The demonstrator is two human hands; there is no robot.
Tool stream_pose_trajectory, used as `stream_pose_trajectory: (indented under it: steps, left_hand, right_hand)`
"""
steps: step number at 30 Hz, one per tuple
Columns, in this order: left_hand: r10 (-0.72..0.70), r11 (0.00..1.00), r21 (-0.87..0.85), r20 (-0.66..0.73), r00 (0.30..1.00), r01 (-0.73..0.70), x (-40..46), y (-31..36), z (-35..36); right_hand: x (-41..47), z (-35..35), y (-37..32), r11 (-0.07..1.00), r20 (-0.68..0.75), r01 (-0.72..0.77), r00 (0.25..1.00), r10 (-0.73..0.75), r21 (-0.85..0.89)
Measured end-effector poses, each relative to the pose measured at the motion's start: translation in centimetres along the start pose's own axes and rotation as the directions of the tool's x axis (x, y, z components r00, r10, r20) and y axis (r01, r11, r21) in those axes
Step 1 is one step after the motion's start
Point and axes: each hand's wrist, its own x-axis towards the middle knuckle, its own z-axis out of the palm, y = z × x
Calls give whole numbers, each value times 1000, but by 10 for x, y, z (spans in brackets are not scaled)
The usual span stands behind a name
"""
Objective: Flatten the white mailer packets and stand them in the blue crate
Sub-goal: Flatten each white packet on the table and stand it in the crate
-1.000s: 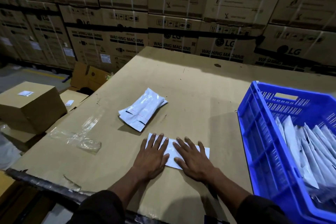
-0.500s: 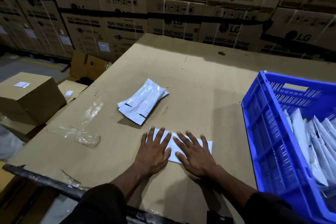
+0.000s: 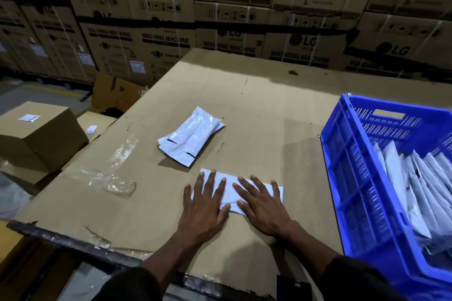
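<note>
Two hands lie on the cardboard-covered table [image 3: 256,110]: the left hand [image 3: 205,208] and the right hand [image 3: 263,205], both flat on one white mailer packet [image 3: 231,193] at about 6 o'clock. One small stack of packets [image 3: 192,139] lies near the centre, its exact number not clear, and one blue crate [image 3: 347,178] at 3 o'clock holds a row of standing packets [image 3: 420,178], too overlapped to count. At 9 o'clock stands one closed brown box [image 3: 36,137].

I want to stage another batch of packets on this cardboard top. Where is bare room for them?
Bare cardboard top lies beyond the small stack of packets, toward the washing machine boxes, and between that stack and the blue crate. The near edge is crowded: both hands, left hand and right hand, press a packet; crumpled plastic film lies left.
</note>
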Motion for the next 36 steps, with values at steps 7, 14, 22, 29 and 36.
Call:
stream_pose_trajectory:
  steps: [7, 14, 22, 29, 36]
  left_hand:
    - [61, 997, -53, 65, 996, -57, -8, -5, 2]
    - [-27, 997, -65, 22, 999, 29, 10, -11, 0]
    - [31, 995, -88, -227, 973, -52, 7, -9, 1]
    - [-145, 989, -54, -250, 957, 136, -4, 7, -16]
    - [-131, 989, -89, -137, 982, 120, -5, 9, -15]
  right_hand:
    - [5, 1, 0, 991, -39, -29, 999, 35, 134]
    - [-13, -14, -13, 922, -110, 364, 919, -379, -134]
    - [-3, -27, -8, 784, -6, 472, 855, -518, -403]
    - [16, -52, -12, 860, -152, 392, 876, -457, -326]
    - [15, -81, 6, 959, -108, 150, 978, -180, -241]
